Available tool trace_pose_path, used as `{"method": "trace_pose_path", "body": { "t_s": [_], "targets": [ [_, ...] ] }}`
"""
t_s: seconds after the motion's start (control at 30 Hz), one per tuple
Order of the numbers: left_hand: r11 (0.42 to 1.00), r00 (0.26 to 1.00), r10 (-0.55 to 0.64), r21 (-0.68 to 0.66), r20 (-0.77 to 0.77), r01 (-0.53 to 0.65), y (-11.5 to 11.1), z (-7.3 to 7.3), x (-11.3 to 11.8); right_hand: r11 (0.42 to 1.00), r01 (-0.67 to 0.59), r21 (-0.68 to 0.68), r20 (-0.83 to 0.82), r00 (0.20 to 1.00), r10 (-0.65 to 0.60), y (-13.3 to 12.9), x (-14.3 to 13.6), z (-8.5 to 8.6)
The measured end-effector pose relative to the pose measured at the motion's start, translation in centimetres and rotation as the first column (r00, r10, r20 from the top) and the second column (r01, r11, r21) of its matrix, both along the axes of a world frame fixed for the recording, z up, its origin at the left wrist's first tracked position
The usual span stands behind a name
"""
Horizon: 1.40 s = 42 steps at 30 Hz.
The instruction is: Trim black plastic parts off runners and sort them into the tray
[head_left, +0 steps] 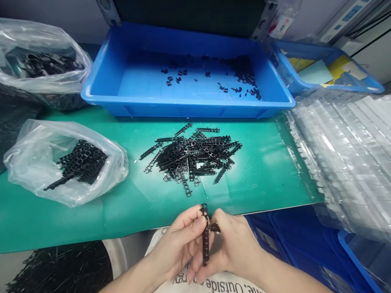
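My left hand pinches a black plastic strip with a row of ring-shaped openings, held upright near the table's front edge. Against the strip's right side, my right hand is closed on a small dark tool, most of it hidden by the fingers. The lower fingers of both hands come together near the strip's bottom end. Beyond the hands, a loose pile of similar black strips lies on the green table mat.
Behind the pile stands a blue bin holding small black pieces. Plastic bags of black parts sit at left. Clear plastic trays are stacked at right, below a blue basket. A tub of thin black scraps is at lower left.
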<state>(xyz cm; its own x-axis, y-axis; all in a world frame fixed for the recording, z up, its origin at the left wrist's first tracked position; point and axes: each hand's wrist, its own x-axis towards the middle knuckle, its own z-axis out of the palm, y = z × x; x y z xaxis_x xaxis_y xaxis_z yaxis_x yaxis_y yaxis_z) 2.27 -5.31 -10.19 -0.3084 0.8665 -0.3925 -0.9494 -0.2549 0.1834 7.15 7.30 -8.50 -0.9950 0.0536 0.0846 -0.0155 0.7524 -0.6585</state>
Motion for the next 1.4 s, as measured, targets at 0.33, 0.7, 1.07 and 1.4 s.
{"method": "trace_pose_path", "body": {
  "t_s": [0.33, 0.7, 1.07, 1.4],
  "targets": [
    [0.999, 0.999, 0.015, -0.051, -0.031, -0.017, 0.0, 0.0, -0.1, 0.998, -0.051, -0.044, 0.09, 0.994, 0.055, 0.1, 0.8, -0.8],
    [0.919, 0.906, 0.036, -0.342, -0.422, -0.196, 0.0, 0.6, -1.1, 0.968, 0.137, 0.21, 0.184, 0.967, -0.177, 5.4, -1.5, 1.3],
    [0.825, 0.745, -0.132, -0.489, -0.653, -0.282, 0.2, 1.1, -2.0, 0.95, 0.215, 0.227, -0.144, 0.972, -0.185, 7.4, -2.7, 0.3],
    [0.745, 0.622, -0.386, -0.628, -0.681, -0.225, 1.0, 1.4, -1.8, 0.629, 0.196, -0.753, 0.285, 0.958, 0.043, 2.6, -3.7, 0.9]
  ]
}}
